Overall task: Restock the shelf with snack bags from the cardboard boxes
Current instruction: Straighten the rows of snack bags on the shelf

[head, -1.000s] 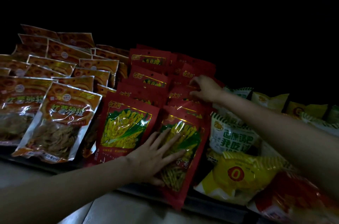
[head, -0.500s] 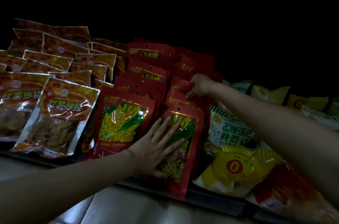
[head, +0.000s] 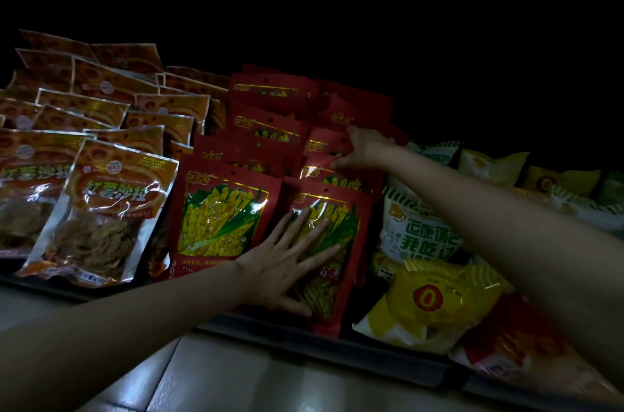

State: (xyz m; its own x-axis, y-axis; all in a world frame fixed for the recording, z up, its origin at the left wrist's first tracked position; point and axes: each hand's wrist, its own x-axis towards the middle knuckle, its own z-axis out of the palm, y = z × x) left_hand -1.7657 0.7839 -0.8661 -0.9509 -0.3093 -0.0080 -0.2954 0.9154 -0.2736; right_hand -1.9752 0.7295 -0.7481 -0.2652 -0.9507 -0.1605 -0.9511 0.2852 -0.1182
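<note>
Red snack bags with yellow sticks printed on them stand in two rows on the dark shelf. My left hand lies flat with spread fingers on the front red bag of the right row. My right hand reaches further back into that row, fingers curled, pinching the top of a red bag behind the front ones. The front red bag of the left row stands untouched beside my left hand. No cardboard box is in view.
Orange bags of shredded snack fill the shelf's left side in several rows. White-green bags and yellow bags lie to the right, with a red-orange bag at the shelf's front right. Pale floor tiles show below.
My right hand has drawn slightly back toward me and its fingers have curled onto a red bag's top. My left hand stays pressed on the front bag.
</note>
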